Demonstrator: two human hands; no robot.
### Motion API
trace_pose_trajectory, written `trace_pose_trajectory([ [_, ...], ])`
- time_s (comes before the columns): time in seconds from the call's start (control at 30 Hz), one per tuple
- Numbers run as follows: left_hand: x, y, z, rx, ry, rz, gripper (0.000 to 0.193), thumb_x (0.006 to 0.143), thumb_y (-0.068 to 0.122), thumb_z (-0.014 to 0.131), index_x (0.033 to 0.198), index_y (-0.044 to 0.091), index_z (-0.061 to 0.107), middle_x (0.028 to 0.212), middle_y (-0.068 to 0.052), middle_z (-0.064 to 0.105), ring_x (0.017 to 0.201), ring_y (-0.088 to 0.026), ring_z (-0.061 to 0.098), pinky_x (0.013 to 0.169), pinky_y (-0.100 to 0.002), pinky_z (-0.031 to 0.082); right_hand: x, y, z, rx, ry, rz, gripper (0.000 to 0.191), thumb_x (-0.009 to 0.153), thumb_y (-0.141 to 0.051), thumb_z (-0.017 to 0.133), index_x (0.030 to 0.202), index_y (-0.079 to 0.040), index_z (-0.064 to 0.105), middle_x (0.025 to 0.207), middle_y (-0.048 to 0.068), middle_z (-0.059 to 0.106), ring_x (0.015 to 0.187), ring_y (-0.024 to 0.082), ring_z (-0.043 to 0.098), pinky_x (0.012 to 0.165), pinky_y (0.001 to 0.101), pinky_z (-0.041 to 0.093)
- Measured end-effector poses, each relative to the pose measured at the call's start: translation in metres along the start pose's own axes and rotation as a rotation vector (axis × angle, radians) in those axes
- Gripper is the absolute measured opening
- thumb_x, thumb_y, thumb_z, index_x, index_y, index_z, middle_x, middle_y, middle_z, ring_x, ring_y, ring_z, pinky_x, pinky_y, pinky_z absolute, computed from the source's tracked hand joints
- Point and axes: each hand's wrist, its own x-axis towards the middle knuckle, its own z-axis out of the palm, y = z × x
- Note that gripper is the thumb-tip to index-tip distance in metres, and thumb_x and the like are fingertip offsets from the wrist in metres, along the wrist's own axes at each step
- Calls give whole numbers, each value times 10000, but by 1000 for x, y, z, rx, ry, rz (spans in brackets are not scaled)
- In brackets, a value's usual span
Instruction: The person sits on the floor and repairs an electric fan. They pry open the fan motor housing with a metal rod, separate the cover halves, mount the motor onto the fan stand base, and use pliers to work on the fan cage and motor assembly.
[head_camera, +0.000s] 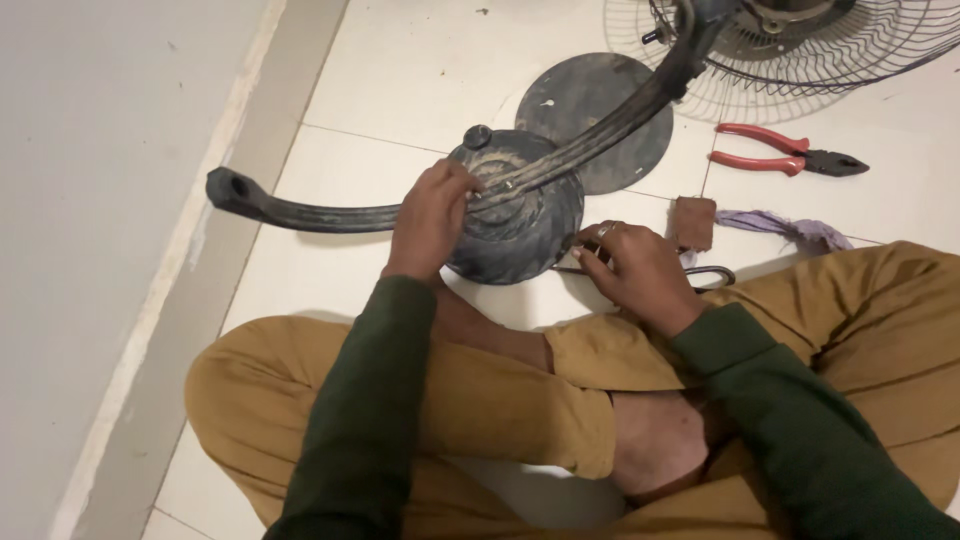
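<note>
- We find the dusty black round fan base (515, 215) lying on the white tiled floor (400, 90), just ahead of the crossed legs, with its long curved black leg (320, 213) running off to the left
- Our left hand (432, 215) rests on the base's left edge, fingers curled together over the ribbed arm where it meets the hub
- Our right hand (640, 270) sits at the base's lower right rim, fingers bent and close together; whether they pinch anything we cannot tell
- Risk: the base is gripped only at its edges, so in our judgement it could pivot and trap fingertips against the tiles
- Risk: the wire fan guard (800, 50) hangs on the same arm, and a sudden tilt could drag it across the floor
- Risk: the red-handled pliers (785, 150) and the brown square pad (693, 220) lie near the right knee and could be knocked aside
</note>
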Motion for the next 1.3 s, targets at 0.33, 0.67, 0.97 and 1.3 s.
trace_pose_trajectory([
  [0.33,-1,-1,4,125,-6,75,107,909,24,686,1008,66,688,1031,-106,614,1030,-324,625,856,-436,518,-2,2,1,23,-62,92,185,929,-208,682,1048,-89,758,887,127,736,701,292,703,639,417,542],
  [0.67,2,3,10,351,-67,79,185,936,92,701,1058,47,569,1090,-141,539,1062,-358,583,879,-461,512,-4,0,1,-9,-61,59,199,935,-216,684,1050,-72,761,878,151,728,722,321,700,666,439,538],
  [0.97,-2,5,3,154,-12,24,119,919,84,715,997,100,627,1036,-90,601,1032,-327,607,862,-448,508,-4,5,3,-7,-52,53,206,933,-227,688,1037,-66,764,886,162,733,746,325,706,669,444,541],
  [1.3,4,2,17,306,29,13,164,939,130,725,994,45,596,1084,-141,601,985,-372,580,757,-475,491,-3,5,4,-29,-92,92,216,934,-228,687,1043,-56,760,888,178,727,753,348,698,678,451,543],
])
